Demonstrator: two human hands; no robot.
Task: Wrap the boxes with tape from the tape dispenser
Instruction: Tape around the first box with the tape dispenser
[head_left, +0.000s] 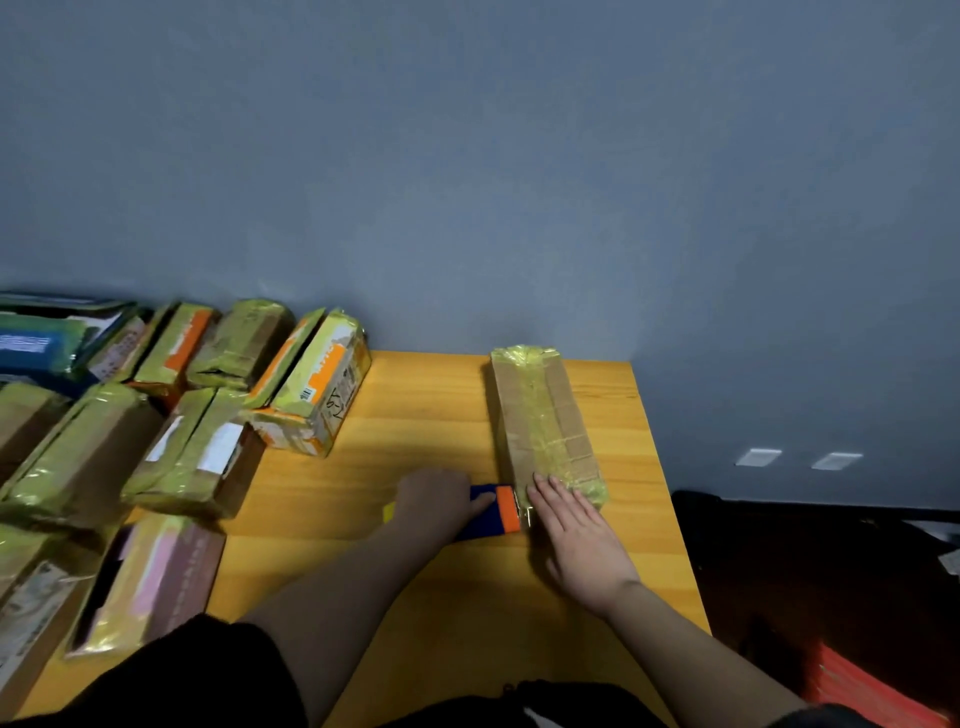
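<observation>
A long cardboard box (545, 421) is lying on the right part of the wooden tabletop (415, 415), its far end reaching close to the grey wall (467, 156) and its near end pointing toward the person. Yellowish tape is running along its top and is bunched over both ends. The tape dispenser (493, 512), dark blue with an orange band at its front, is sitting flat on the tabletop just left of the box's near end, its front edge touching or almost touching the box corner; the blur is making it hard to tell which.

The left hand (439, 501) is lying over the dispenser's rear with the fingers curled round it, so its grip is closing on the dispenser. The right hand (576, 535) is resting flat, fingers straight and together, fingertips pressing on the near end of the box; its grip is holding nothing.

A small yellow scrap (388, 512) is showing on the tabletop just left of the left hand. Along the left side a crowd of taped boxes (208, 415) is leaning and lying against one another, some brown, some with orange and white print. Two pale wall plates (797, 459) are sitting low on the wall at right, above a dark area beyond the tabletop's edge, and something red (872, 686) is showing at the lower right corner
</observation>
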